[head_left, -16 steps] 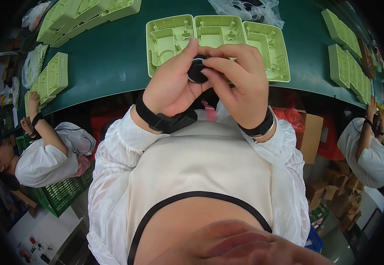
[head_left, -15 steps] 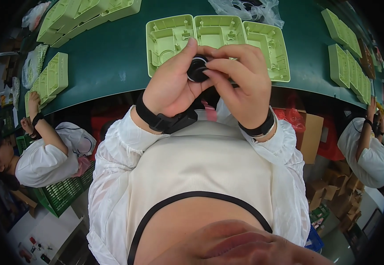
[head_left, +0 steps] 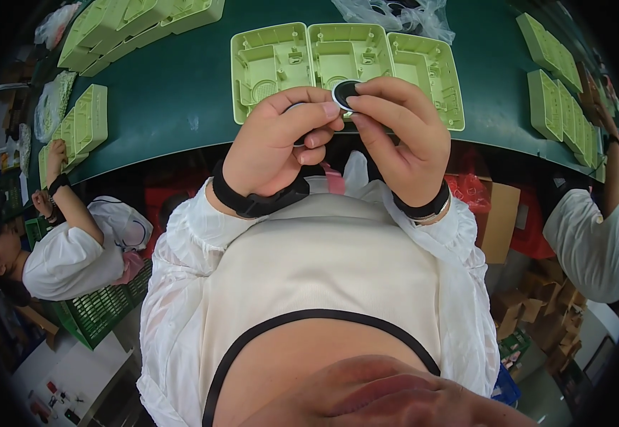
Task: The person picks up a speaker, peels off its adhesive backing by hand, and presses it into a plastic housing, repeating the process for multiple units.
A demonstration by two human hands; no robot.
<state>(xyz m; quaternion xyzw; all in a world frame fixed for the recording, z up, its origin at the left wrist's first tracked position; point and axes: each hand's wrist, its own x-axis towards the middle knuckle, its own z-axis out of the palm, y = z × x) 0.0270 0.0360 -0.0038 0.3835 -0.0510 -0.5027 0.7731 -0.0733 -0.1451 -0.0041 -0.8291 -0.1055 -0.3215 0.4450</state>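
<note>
Between the fingertips of my right hand (head_left: 410, 132) is a small round black disc (head_left: 345, 92) with a white rim, tilted so its dark side shows. The thumb of my left hand (head_left: 270, 139) meets the disc's left edge. My left fingers are curled around another dark round piece (head_left: 297, 107), mostly hidden in the palm. Both hands are raised over the near edge of the table, in front of three light green plastic housings (head_left: 270, 60) set side by side. Those housings lie open side up, with ribs, posts and a round grille inside.
The dark green table (head_left: 174, 99) carries more green housings (head_left: 121, 32) at far left and others (head_left: 548, 107) at right. Clear plastic bags (head_left: 402, 18) lie at the back. Co-workers in white sit on both sides. A cardboard box (head_left: 500, 220) stands below the table edge.
My hands have moved apart a little. The disc has come out of my left palm into my right fingertips, and my left fingers have curled in.
</note>
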